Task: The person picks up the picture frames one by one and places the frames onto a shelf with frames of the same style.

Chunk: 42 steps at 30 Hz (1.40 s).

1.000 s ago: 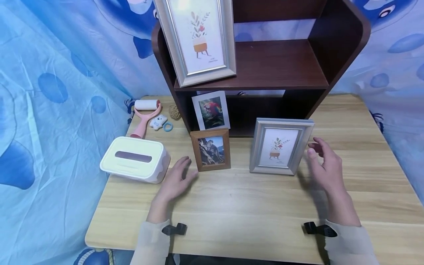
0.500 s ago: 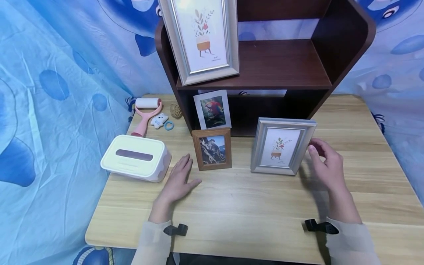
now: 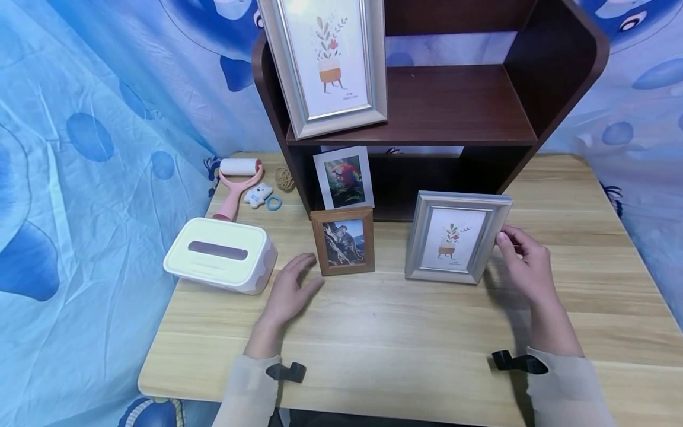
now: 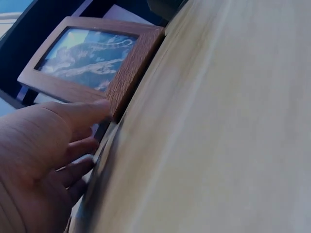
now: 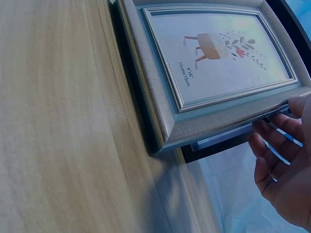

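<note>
Right hand [image 3: 525, 267] pinches the small silver frame [image 3: 450, 237]; left hand [image 3: 288, 293] loose by the wooden frame [image 3: 344, 243]

Nearest, two pale sleeves [image 3: 248, 385] reach over the wood-grain table [image 3: 384, 350], each with a black strap [image 3: 286, 372] at the wrist. The left hand is relaxed and unladen, thumb held apart from the fingers, near the lower left corner of the wooden frame; whether the thumb touches it I cannot tell. On the right, the right hand pinches the right edge of the small silver frame, thumb in front, fingers behind.

That frame stands upright on the table, leaning slightly back, to the right of the wooden frame. A white tissue box [image 3: 221, 265] sits at the left, beyond it a pink-handled lint roller [image 3: 235, 191], a bear figure [image 3: 258, 194], a blue ring [image 3: 268, 203] and a woven ball [image 3: 284, 179].

Farther, a white frame [image 3: 344, 178] stands just behind the wooden one, at the left end of the dark shelf [image 3: 459, 101]. A larger silver frame [image 3: 332, 65] leans on the level above. Blue patterned cloth [image 3: 123, 219] hangs behind.
</note>
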### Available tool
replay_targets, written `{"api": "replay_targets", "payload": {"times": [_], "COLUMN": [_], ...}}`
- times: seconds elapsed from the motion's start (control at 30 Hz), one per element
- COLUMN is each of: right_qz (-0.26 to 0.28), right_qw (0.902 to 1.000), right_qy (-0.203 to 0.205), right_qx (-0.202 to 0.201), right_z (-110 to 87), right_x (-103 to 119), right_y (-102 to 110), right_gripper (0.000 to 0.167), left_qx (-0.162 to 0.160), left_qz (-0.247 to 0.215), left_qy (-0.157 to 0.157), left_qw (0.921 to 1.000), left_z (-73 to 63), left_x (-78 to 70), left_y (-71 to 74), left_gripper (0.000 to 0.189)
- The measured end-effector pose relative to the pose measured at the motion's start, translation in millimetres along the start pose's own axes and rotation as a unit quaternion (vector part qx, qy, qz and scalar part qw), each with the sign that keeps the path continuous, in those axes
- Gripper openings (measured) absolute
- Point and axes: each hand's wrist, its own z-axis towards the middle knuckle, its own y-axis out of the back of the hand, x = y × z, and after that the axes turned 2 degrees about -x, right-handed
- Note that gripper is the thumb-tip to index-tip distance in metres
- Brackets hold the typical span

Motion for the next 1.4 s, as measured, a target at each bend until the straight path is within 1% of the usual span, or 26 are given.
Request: {"api": "replay_targets", "payload": {"times": [0.1,0.17,0.33,0.43,0.6,0.7,0.8,0.87,1.0,1.2,1.4], "right_qz": [0.005,0.009,0.007,0.005,0.004,0.0,0.006,0.014,0.025,0.028,0.032], "right_qw": [0.9999,0.9998,0.9983,0.9964,0.9926,0.9898,0.9876,0.9871,0.988,0.9887,0.9893], "right_qy": [0.001,0.003,0.011,0.015,0.01,0.003,0.001,0.0,0.004,0.009,0.013], "right_qx": [0.01,0.02,0.056,0.083,0.121,0.143,0.157,0.16,0.153,0.147,0.142], "right_z": [0.8,1.1,0.9,0.8,0.6,0.4,0.3,0.2,0.7,0.0,-1.1], "right_x": [-1.3,-2.1,-2.9,-2.6,-3.0,-4.8,-6.5,-7.3,-8.5,-8.5,-8.1], "right_y": [2.3,3.1,4.6,5.9,7.4,7.9,7.5,7.1,6.4,3.9,2.1], "right_gripper": [0.025,0.025,0.026,0.026,0.029,0.031,0.028,0.026,0.024,0.021,0.019], "left_qx": [-0.014,-0.018,-0.026,-0.03,-0.032,-0.03,-0.026,-0.023,-0.021,-0.023,-0.021], "left_qz": [-0.029,-0.047,-0.082,-0.089,-0.087,-0.089,-0.091,-0.091,-0.092,-0.095,-0.093], "left_qy": [-0.002,0.004,0.045,0.052,0.038,0.041,0.049,0.052,0.053,0.05,0.051], "left_qw": [0.9995,0.9987,0.9953,0.9942,0.995,0.9947,0.9943,0.9942,0.9941,0.994,0.9941], "left_z": [4.3,6.7,9.3,10.8,14.0,14.9,15.3,15.5,16.8,17.0,16.7], "left_x": [-5.0,-7.3,-7.2,-6.1,-4.3,-3.6,-3.8,-3.9,-4.2,-4.6,-7.1], "left_y": [-3.6,-6.0,-9.4,-9.4,-9.6,-9.7,-9.6,-9.5,-9.6,-9.9,-8.9], "left_gripper": [0.052,0.048,0.044,0.04,0.034,0.032,0.031,0.031,0.031,0.033,0.031]}}
